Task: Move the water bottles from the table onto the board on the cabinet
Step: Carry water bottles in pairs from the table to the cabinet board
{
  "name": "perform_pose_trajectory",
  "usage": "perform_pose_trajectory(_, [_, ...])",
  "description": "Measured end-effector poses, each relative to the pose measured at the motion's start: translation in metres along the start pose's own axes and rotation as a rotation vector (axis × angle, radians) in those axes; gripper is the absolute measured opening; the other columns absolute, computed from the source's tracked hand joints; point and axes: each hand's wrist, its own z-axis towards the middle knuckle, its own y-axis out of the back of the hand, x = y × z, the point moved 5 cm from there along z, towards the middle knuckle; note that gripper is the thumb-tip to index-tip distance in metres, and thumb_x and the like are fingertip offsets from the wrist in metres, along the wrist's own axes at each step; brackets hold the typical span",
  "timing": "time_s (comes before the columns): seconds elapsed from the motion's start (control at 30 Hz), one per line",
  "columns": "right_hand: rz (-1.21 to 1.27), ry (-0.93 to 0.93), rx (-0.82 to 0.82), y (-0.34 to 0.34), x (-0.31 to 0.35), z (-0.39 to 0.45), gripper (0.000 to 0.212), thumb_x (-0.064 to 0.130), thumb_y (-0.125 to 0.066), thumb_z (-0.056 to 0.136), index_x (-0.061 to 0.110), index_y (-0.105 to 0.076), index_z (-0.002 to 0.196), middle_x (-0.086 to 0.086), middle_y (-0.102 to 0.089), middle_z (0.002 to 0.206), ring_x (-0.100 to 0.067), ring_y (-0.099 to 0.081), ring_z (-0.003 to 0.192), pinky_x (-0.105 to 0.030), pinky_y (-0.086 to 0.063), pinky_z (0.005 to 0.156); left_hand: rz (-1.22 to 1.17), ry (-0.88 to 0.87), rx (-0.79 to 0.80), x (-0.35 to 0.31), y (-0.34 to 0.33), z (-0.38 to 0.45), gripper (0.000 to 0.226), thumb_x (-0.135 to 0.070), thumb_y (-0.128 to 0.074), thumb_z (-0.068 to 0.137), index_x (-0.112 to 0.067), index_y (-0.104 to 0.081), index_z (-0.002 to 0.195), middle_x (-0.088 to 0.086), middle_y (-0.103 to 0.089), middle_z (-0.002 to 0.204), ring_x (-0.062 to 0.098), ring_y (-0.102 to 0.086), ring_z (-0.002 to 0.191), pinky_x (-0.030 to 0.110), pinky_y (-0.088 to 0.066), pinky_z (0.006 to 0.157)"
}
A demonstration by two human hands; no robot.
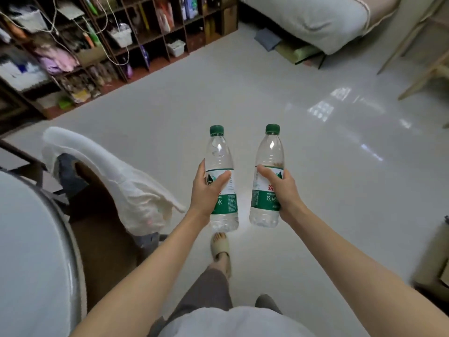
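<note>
Two clear water bottles with green caps and green-and-white labels are held upright in the air over a pale shiny floor. My left hand [206, 190] grips the left bottle [222, 166] around its label. My right hand [283, 188] grips the right bottle [268, 156] the same way, a hand's width to the right. Both bottles sit at about the same height, close together but apart. No board or cabinet top is recognisable in view.
A round white table edge [29, 251] is at the lower left, beside a chair draped with a white garment [116, 181]. Dark shelving [102, 45] full of items lines the far left wall. A bed [315, 18] is at the far right. My sandalled foot [220, 246] is on the floor.
</note>
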Motion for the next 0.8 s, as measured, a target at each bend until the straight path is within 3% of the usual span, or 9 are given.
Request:
perform_pose_trajectory(0.2, [0.004, 0.073, -0.086, -0.002, 0.072, 0.112, 0.041, 0.025, -0.076, 0.078, 0.015, -0.058, 0.113, -0.014, -0.071, 0.095, -0.023, -0.070, 0.072, -0.033, -0.057, 0.060, 0.038, -0.055, 0.065, -0.039, -0.047, 0.145, 0.047, -0.019, -0.067, 0.087, -0.026, -0.048, 0.130, 0.004, -0.067, 0.107, 0.022, -0.070, 0.090, 0.032, -0.060, 0.069])
perform_pose_trajectory(0.67, [-0.022, 0.153, -0.220, -0.001, 0.260, 0.398, 0.041, 0.032, -0.080, 0.072, 0.020, -0.060, 0.107, -0.012, -0.072, 0.098, -0.029, -0.071, 0.084, -0.043, -0.060, 0.074, 0.067, -0.004, 0.115, -0.148, -0.158, 0.473, 0.044, -0.022, -0.068, 0.086, -0.022, -0.050, 0.126, 0.011, -0.067, 0.107, 0.023, -0.070, 0.084, 0.033, -0.058, 0.065])
perform_pose_trajectory(0.8, [-0.008, 0.145, -0.198, 0.000, 0.315, 0.498, 0.042, 0.030, -0.079, 0.074, 0.019, -0.060, 0.109, -0.015, -0.071, 0.099, -0.031, -0.071, 0.084, -0.042, -0.060, 0.073, 0.086, -0.045, 0.104, -0.179, -0.197, 0.578, 0.046, -0.021, -0.067, 0.086, -0.019, -0.048, 0.128, 0.010, -0.067, 0.107, 0.018, -0.069, 0.081, 0.023, -0.054, 0.057])
